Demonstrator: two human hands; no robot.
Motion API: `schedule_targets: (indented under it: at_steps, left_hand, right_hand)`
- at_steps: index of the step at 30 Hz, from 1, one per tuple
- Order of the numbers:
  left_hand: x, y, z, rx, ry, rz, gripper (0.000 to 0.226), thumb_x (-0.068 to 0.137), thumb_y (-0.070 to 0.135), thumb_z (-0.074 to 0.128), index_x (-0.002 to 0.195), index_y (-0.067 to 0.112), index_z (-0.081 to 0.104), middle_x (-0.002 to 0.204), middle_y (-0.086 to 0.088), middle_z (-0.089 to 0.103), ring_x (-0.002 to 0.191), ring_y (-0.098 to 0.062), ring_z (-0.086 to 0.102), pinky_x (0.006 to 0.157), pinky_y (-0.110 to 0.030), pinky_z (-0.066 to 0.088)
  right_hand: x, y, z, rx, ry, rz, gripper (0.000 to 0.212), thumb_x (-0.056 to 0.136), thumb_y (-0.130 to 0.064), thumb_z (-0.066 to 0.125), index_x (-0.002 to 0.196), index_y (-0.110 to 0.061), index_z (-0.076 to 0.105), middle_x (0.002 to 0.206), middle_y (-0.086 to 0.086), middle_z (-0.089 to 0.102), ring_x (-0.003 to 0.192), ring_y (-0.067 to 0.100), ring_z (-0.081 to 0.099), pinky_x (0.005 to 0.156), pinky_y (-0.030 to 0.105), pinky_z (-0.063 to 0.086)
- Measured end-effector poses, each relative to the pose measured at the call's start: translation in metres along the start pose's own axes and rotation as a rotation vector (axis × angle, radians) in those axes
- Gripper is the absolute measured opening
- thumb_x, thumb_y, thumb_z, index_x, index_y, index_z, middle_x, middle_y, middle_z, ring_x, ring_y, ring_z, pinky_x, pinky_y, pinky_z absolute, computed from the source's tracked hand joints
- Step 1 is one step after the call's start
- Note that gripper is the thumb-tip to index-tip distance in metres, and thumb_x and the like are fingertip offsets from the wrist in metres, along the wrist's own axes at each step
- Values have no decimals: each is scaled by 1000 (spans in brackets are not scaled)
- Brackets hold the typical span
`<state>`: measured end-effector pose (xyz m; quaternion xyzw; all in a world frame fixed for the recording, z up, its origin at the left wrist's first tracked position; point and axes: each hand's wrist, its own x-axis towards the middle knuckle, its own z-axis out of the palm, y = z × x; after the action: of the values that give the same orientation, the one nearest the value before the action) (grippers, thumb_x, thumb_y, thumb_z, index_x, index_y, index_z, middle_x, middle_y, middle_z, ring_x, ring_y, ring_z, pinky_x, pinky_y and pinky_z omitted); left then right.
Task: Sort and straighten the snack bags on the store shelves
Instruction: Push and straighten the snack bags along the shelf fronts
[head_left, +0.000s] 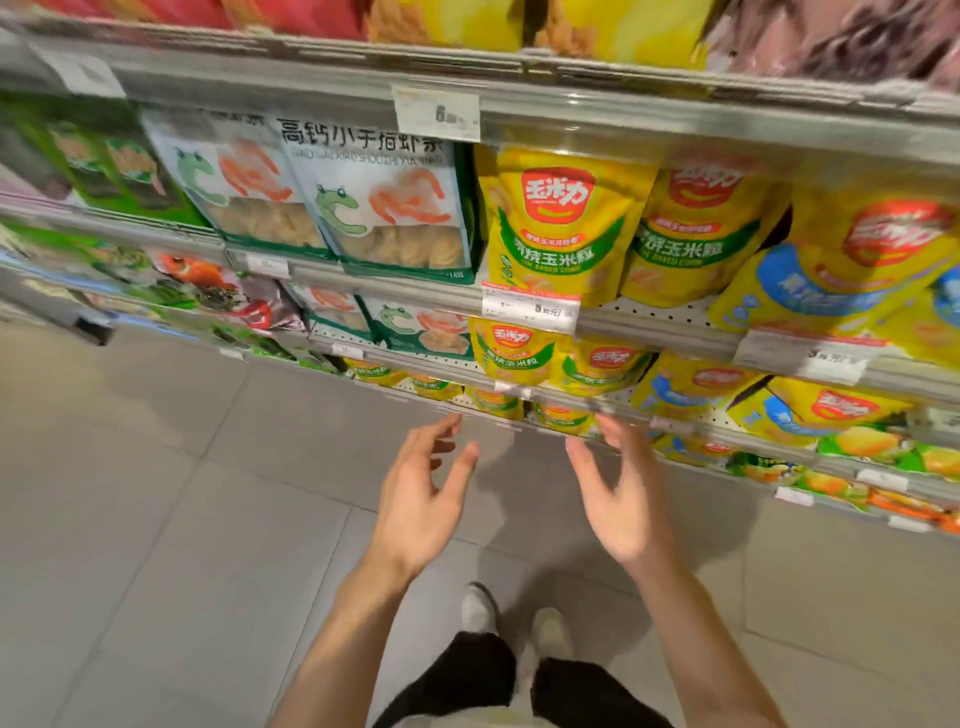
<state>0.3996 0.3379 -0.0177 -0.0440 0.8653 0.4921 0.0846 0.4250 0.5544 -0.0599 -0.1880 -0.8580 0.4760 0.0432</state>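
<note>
My left hand (423, 496) and my right hand (618, 493) hang in front of me over the floor, palms facing each other, fingers spread, holding nothing. They are below and in front of the lower shelves. On the shelf at eye level stand yellow corn snack bags with green bands (563, 223), one leaning forward over the shelf edge. Left of them stand white and green shrimp cracker bags (387, 208). To the right lie tilted yellow bags with blue bands (841, 265). More yellow bags (511, 353) fill the shelf below.
Grey metal shelf rails (654, 327) carry price tags (530, 306). Green seaweed bags (104, 156) stand at the far left. The top shelf holds red, yellow and dark bags. Grey floor tiles (156, 519) stretch to the left; my shoes (514, 618) are below.
</note>
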Motion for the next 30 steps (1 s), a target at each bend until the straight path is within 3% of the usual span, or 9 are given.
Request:
schedule_targets:
  at_steps: [9, 13, 18, 22, 26, 30]
  left_hand:
    - [51, -37, -72, -14, 7, 0, 36, 99, 39, 61, 134, 33, 57, 124, 13, 64, 110, -5, 63, 94, -30, 52]
    - [97, -79, -120, -60, -56, -13, 33, 98, 44, 58, 131, 41, 54, 123, 13, 65, 111, -4, 63, 95, -27, 51]
    - [174, -146, -194, -85, -138, -39, 41, 97, 49, 57, 135, 32, 58, 121, 7, 65, 109, -3, 62, 97, -29, 51]
    - [227, -197, -234, -44, -123, -84, 35, 101, 39, 58, 134, 28, 55, 126, 2, 63, 110, -7, 61, 94, -29, 50]
    - [271, -247, -242, 6, -85, -94, 43, 101, 38, 57, 142, 25, 51, 127, 2, 62, 111, -12, 62, 99, -40, 53]
    - [326, -313, -221, 112, -52, -32, 39, 100, 34, 58, 136, 19, 55, 127, -1, 62, 112, -20, 63, 101, -46, 51]
  right_hand:
    - [15, -48, 56, -64, -42, 76, 67, 88, -65, 52, 140, -22, 56, 140, -1, 58, 134, 18, 50, 116, 34, 36]
    - [21, -74, 122, -88, 27, 127, 66, 88, -62, 54, 137, -19, 59, 134, 3, 61, 130, 20, 53, 111, 28, 35]
    - [32, -114, 228, -133, 125, 228, 50, 92, -43, 68, 131, -12, 63, 125, 3, 63, 123, 22, 58, 103, 15, 30]
    - [52, -139, 305, -195, 86, 193, 53, 95, -47, 65, 135, -14, 59, 128, 6, 61, 123, 27, 58, 109, 33, 42]
    - [86, -138, 370, -283, -45, 181, 59, 99, -48, 57, 147, -14, 48, 144, 9, 53, 139, 27, 43, 114, 36, 31]
    - [142, -100, 453, -301, -30, 85, 53, 99, -44, 58, 141, -11, 56, 138, 11, 62, 129, 31, 57, 106, 40, 45]
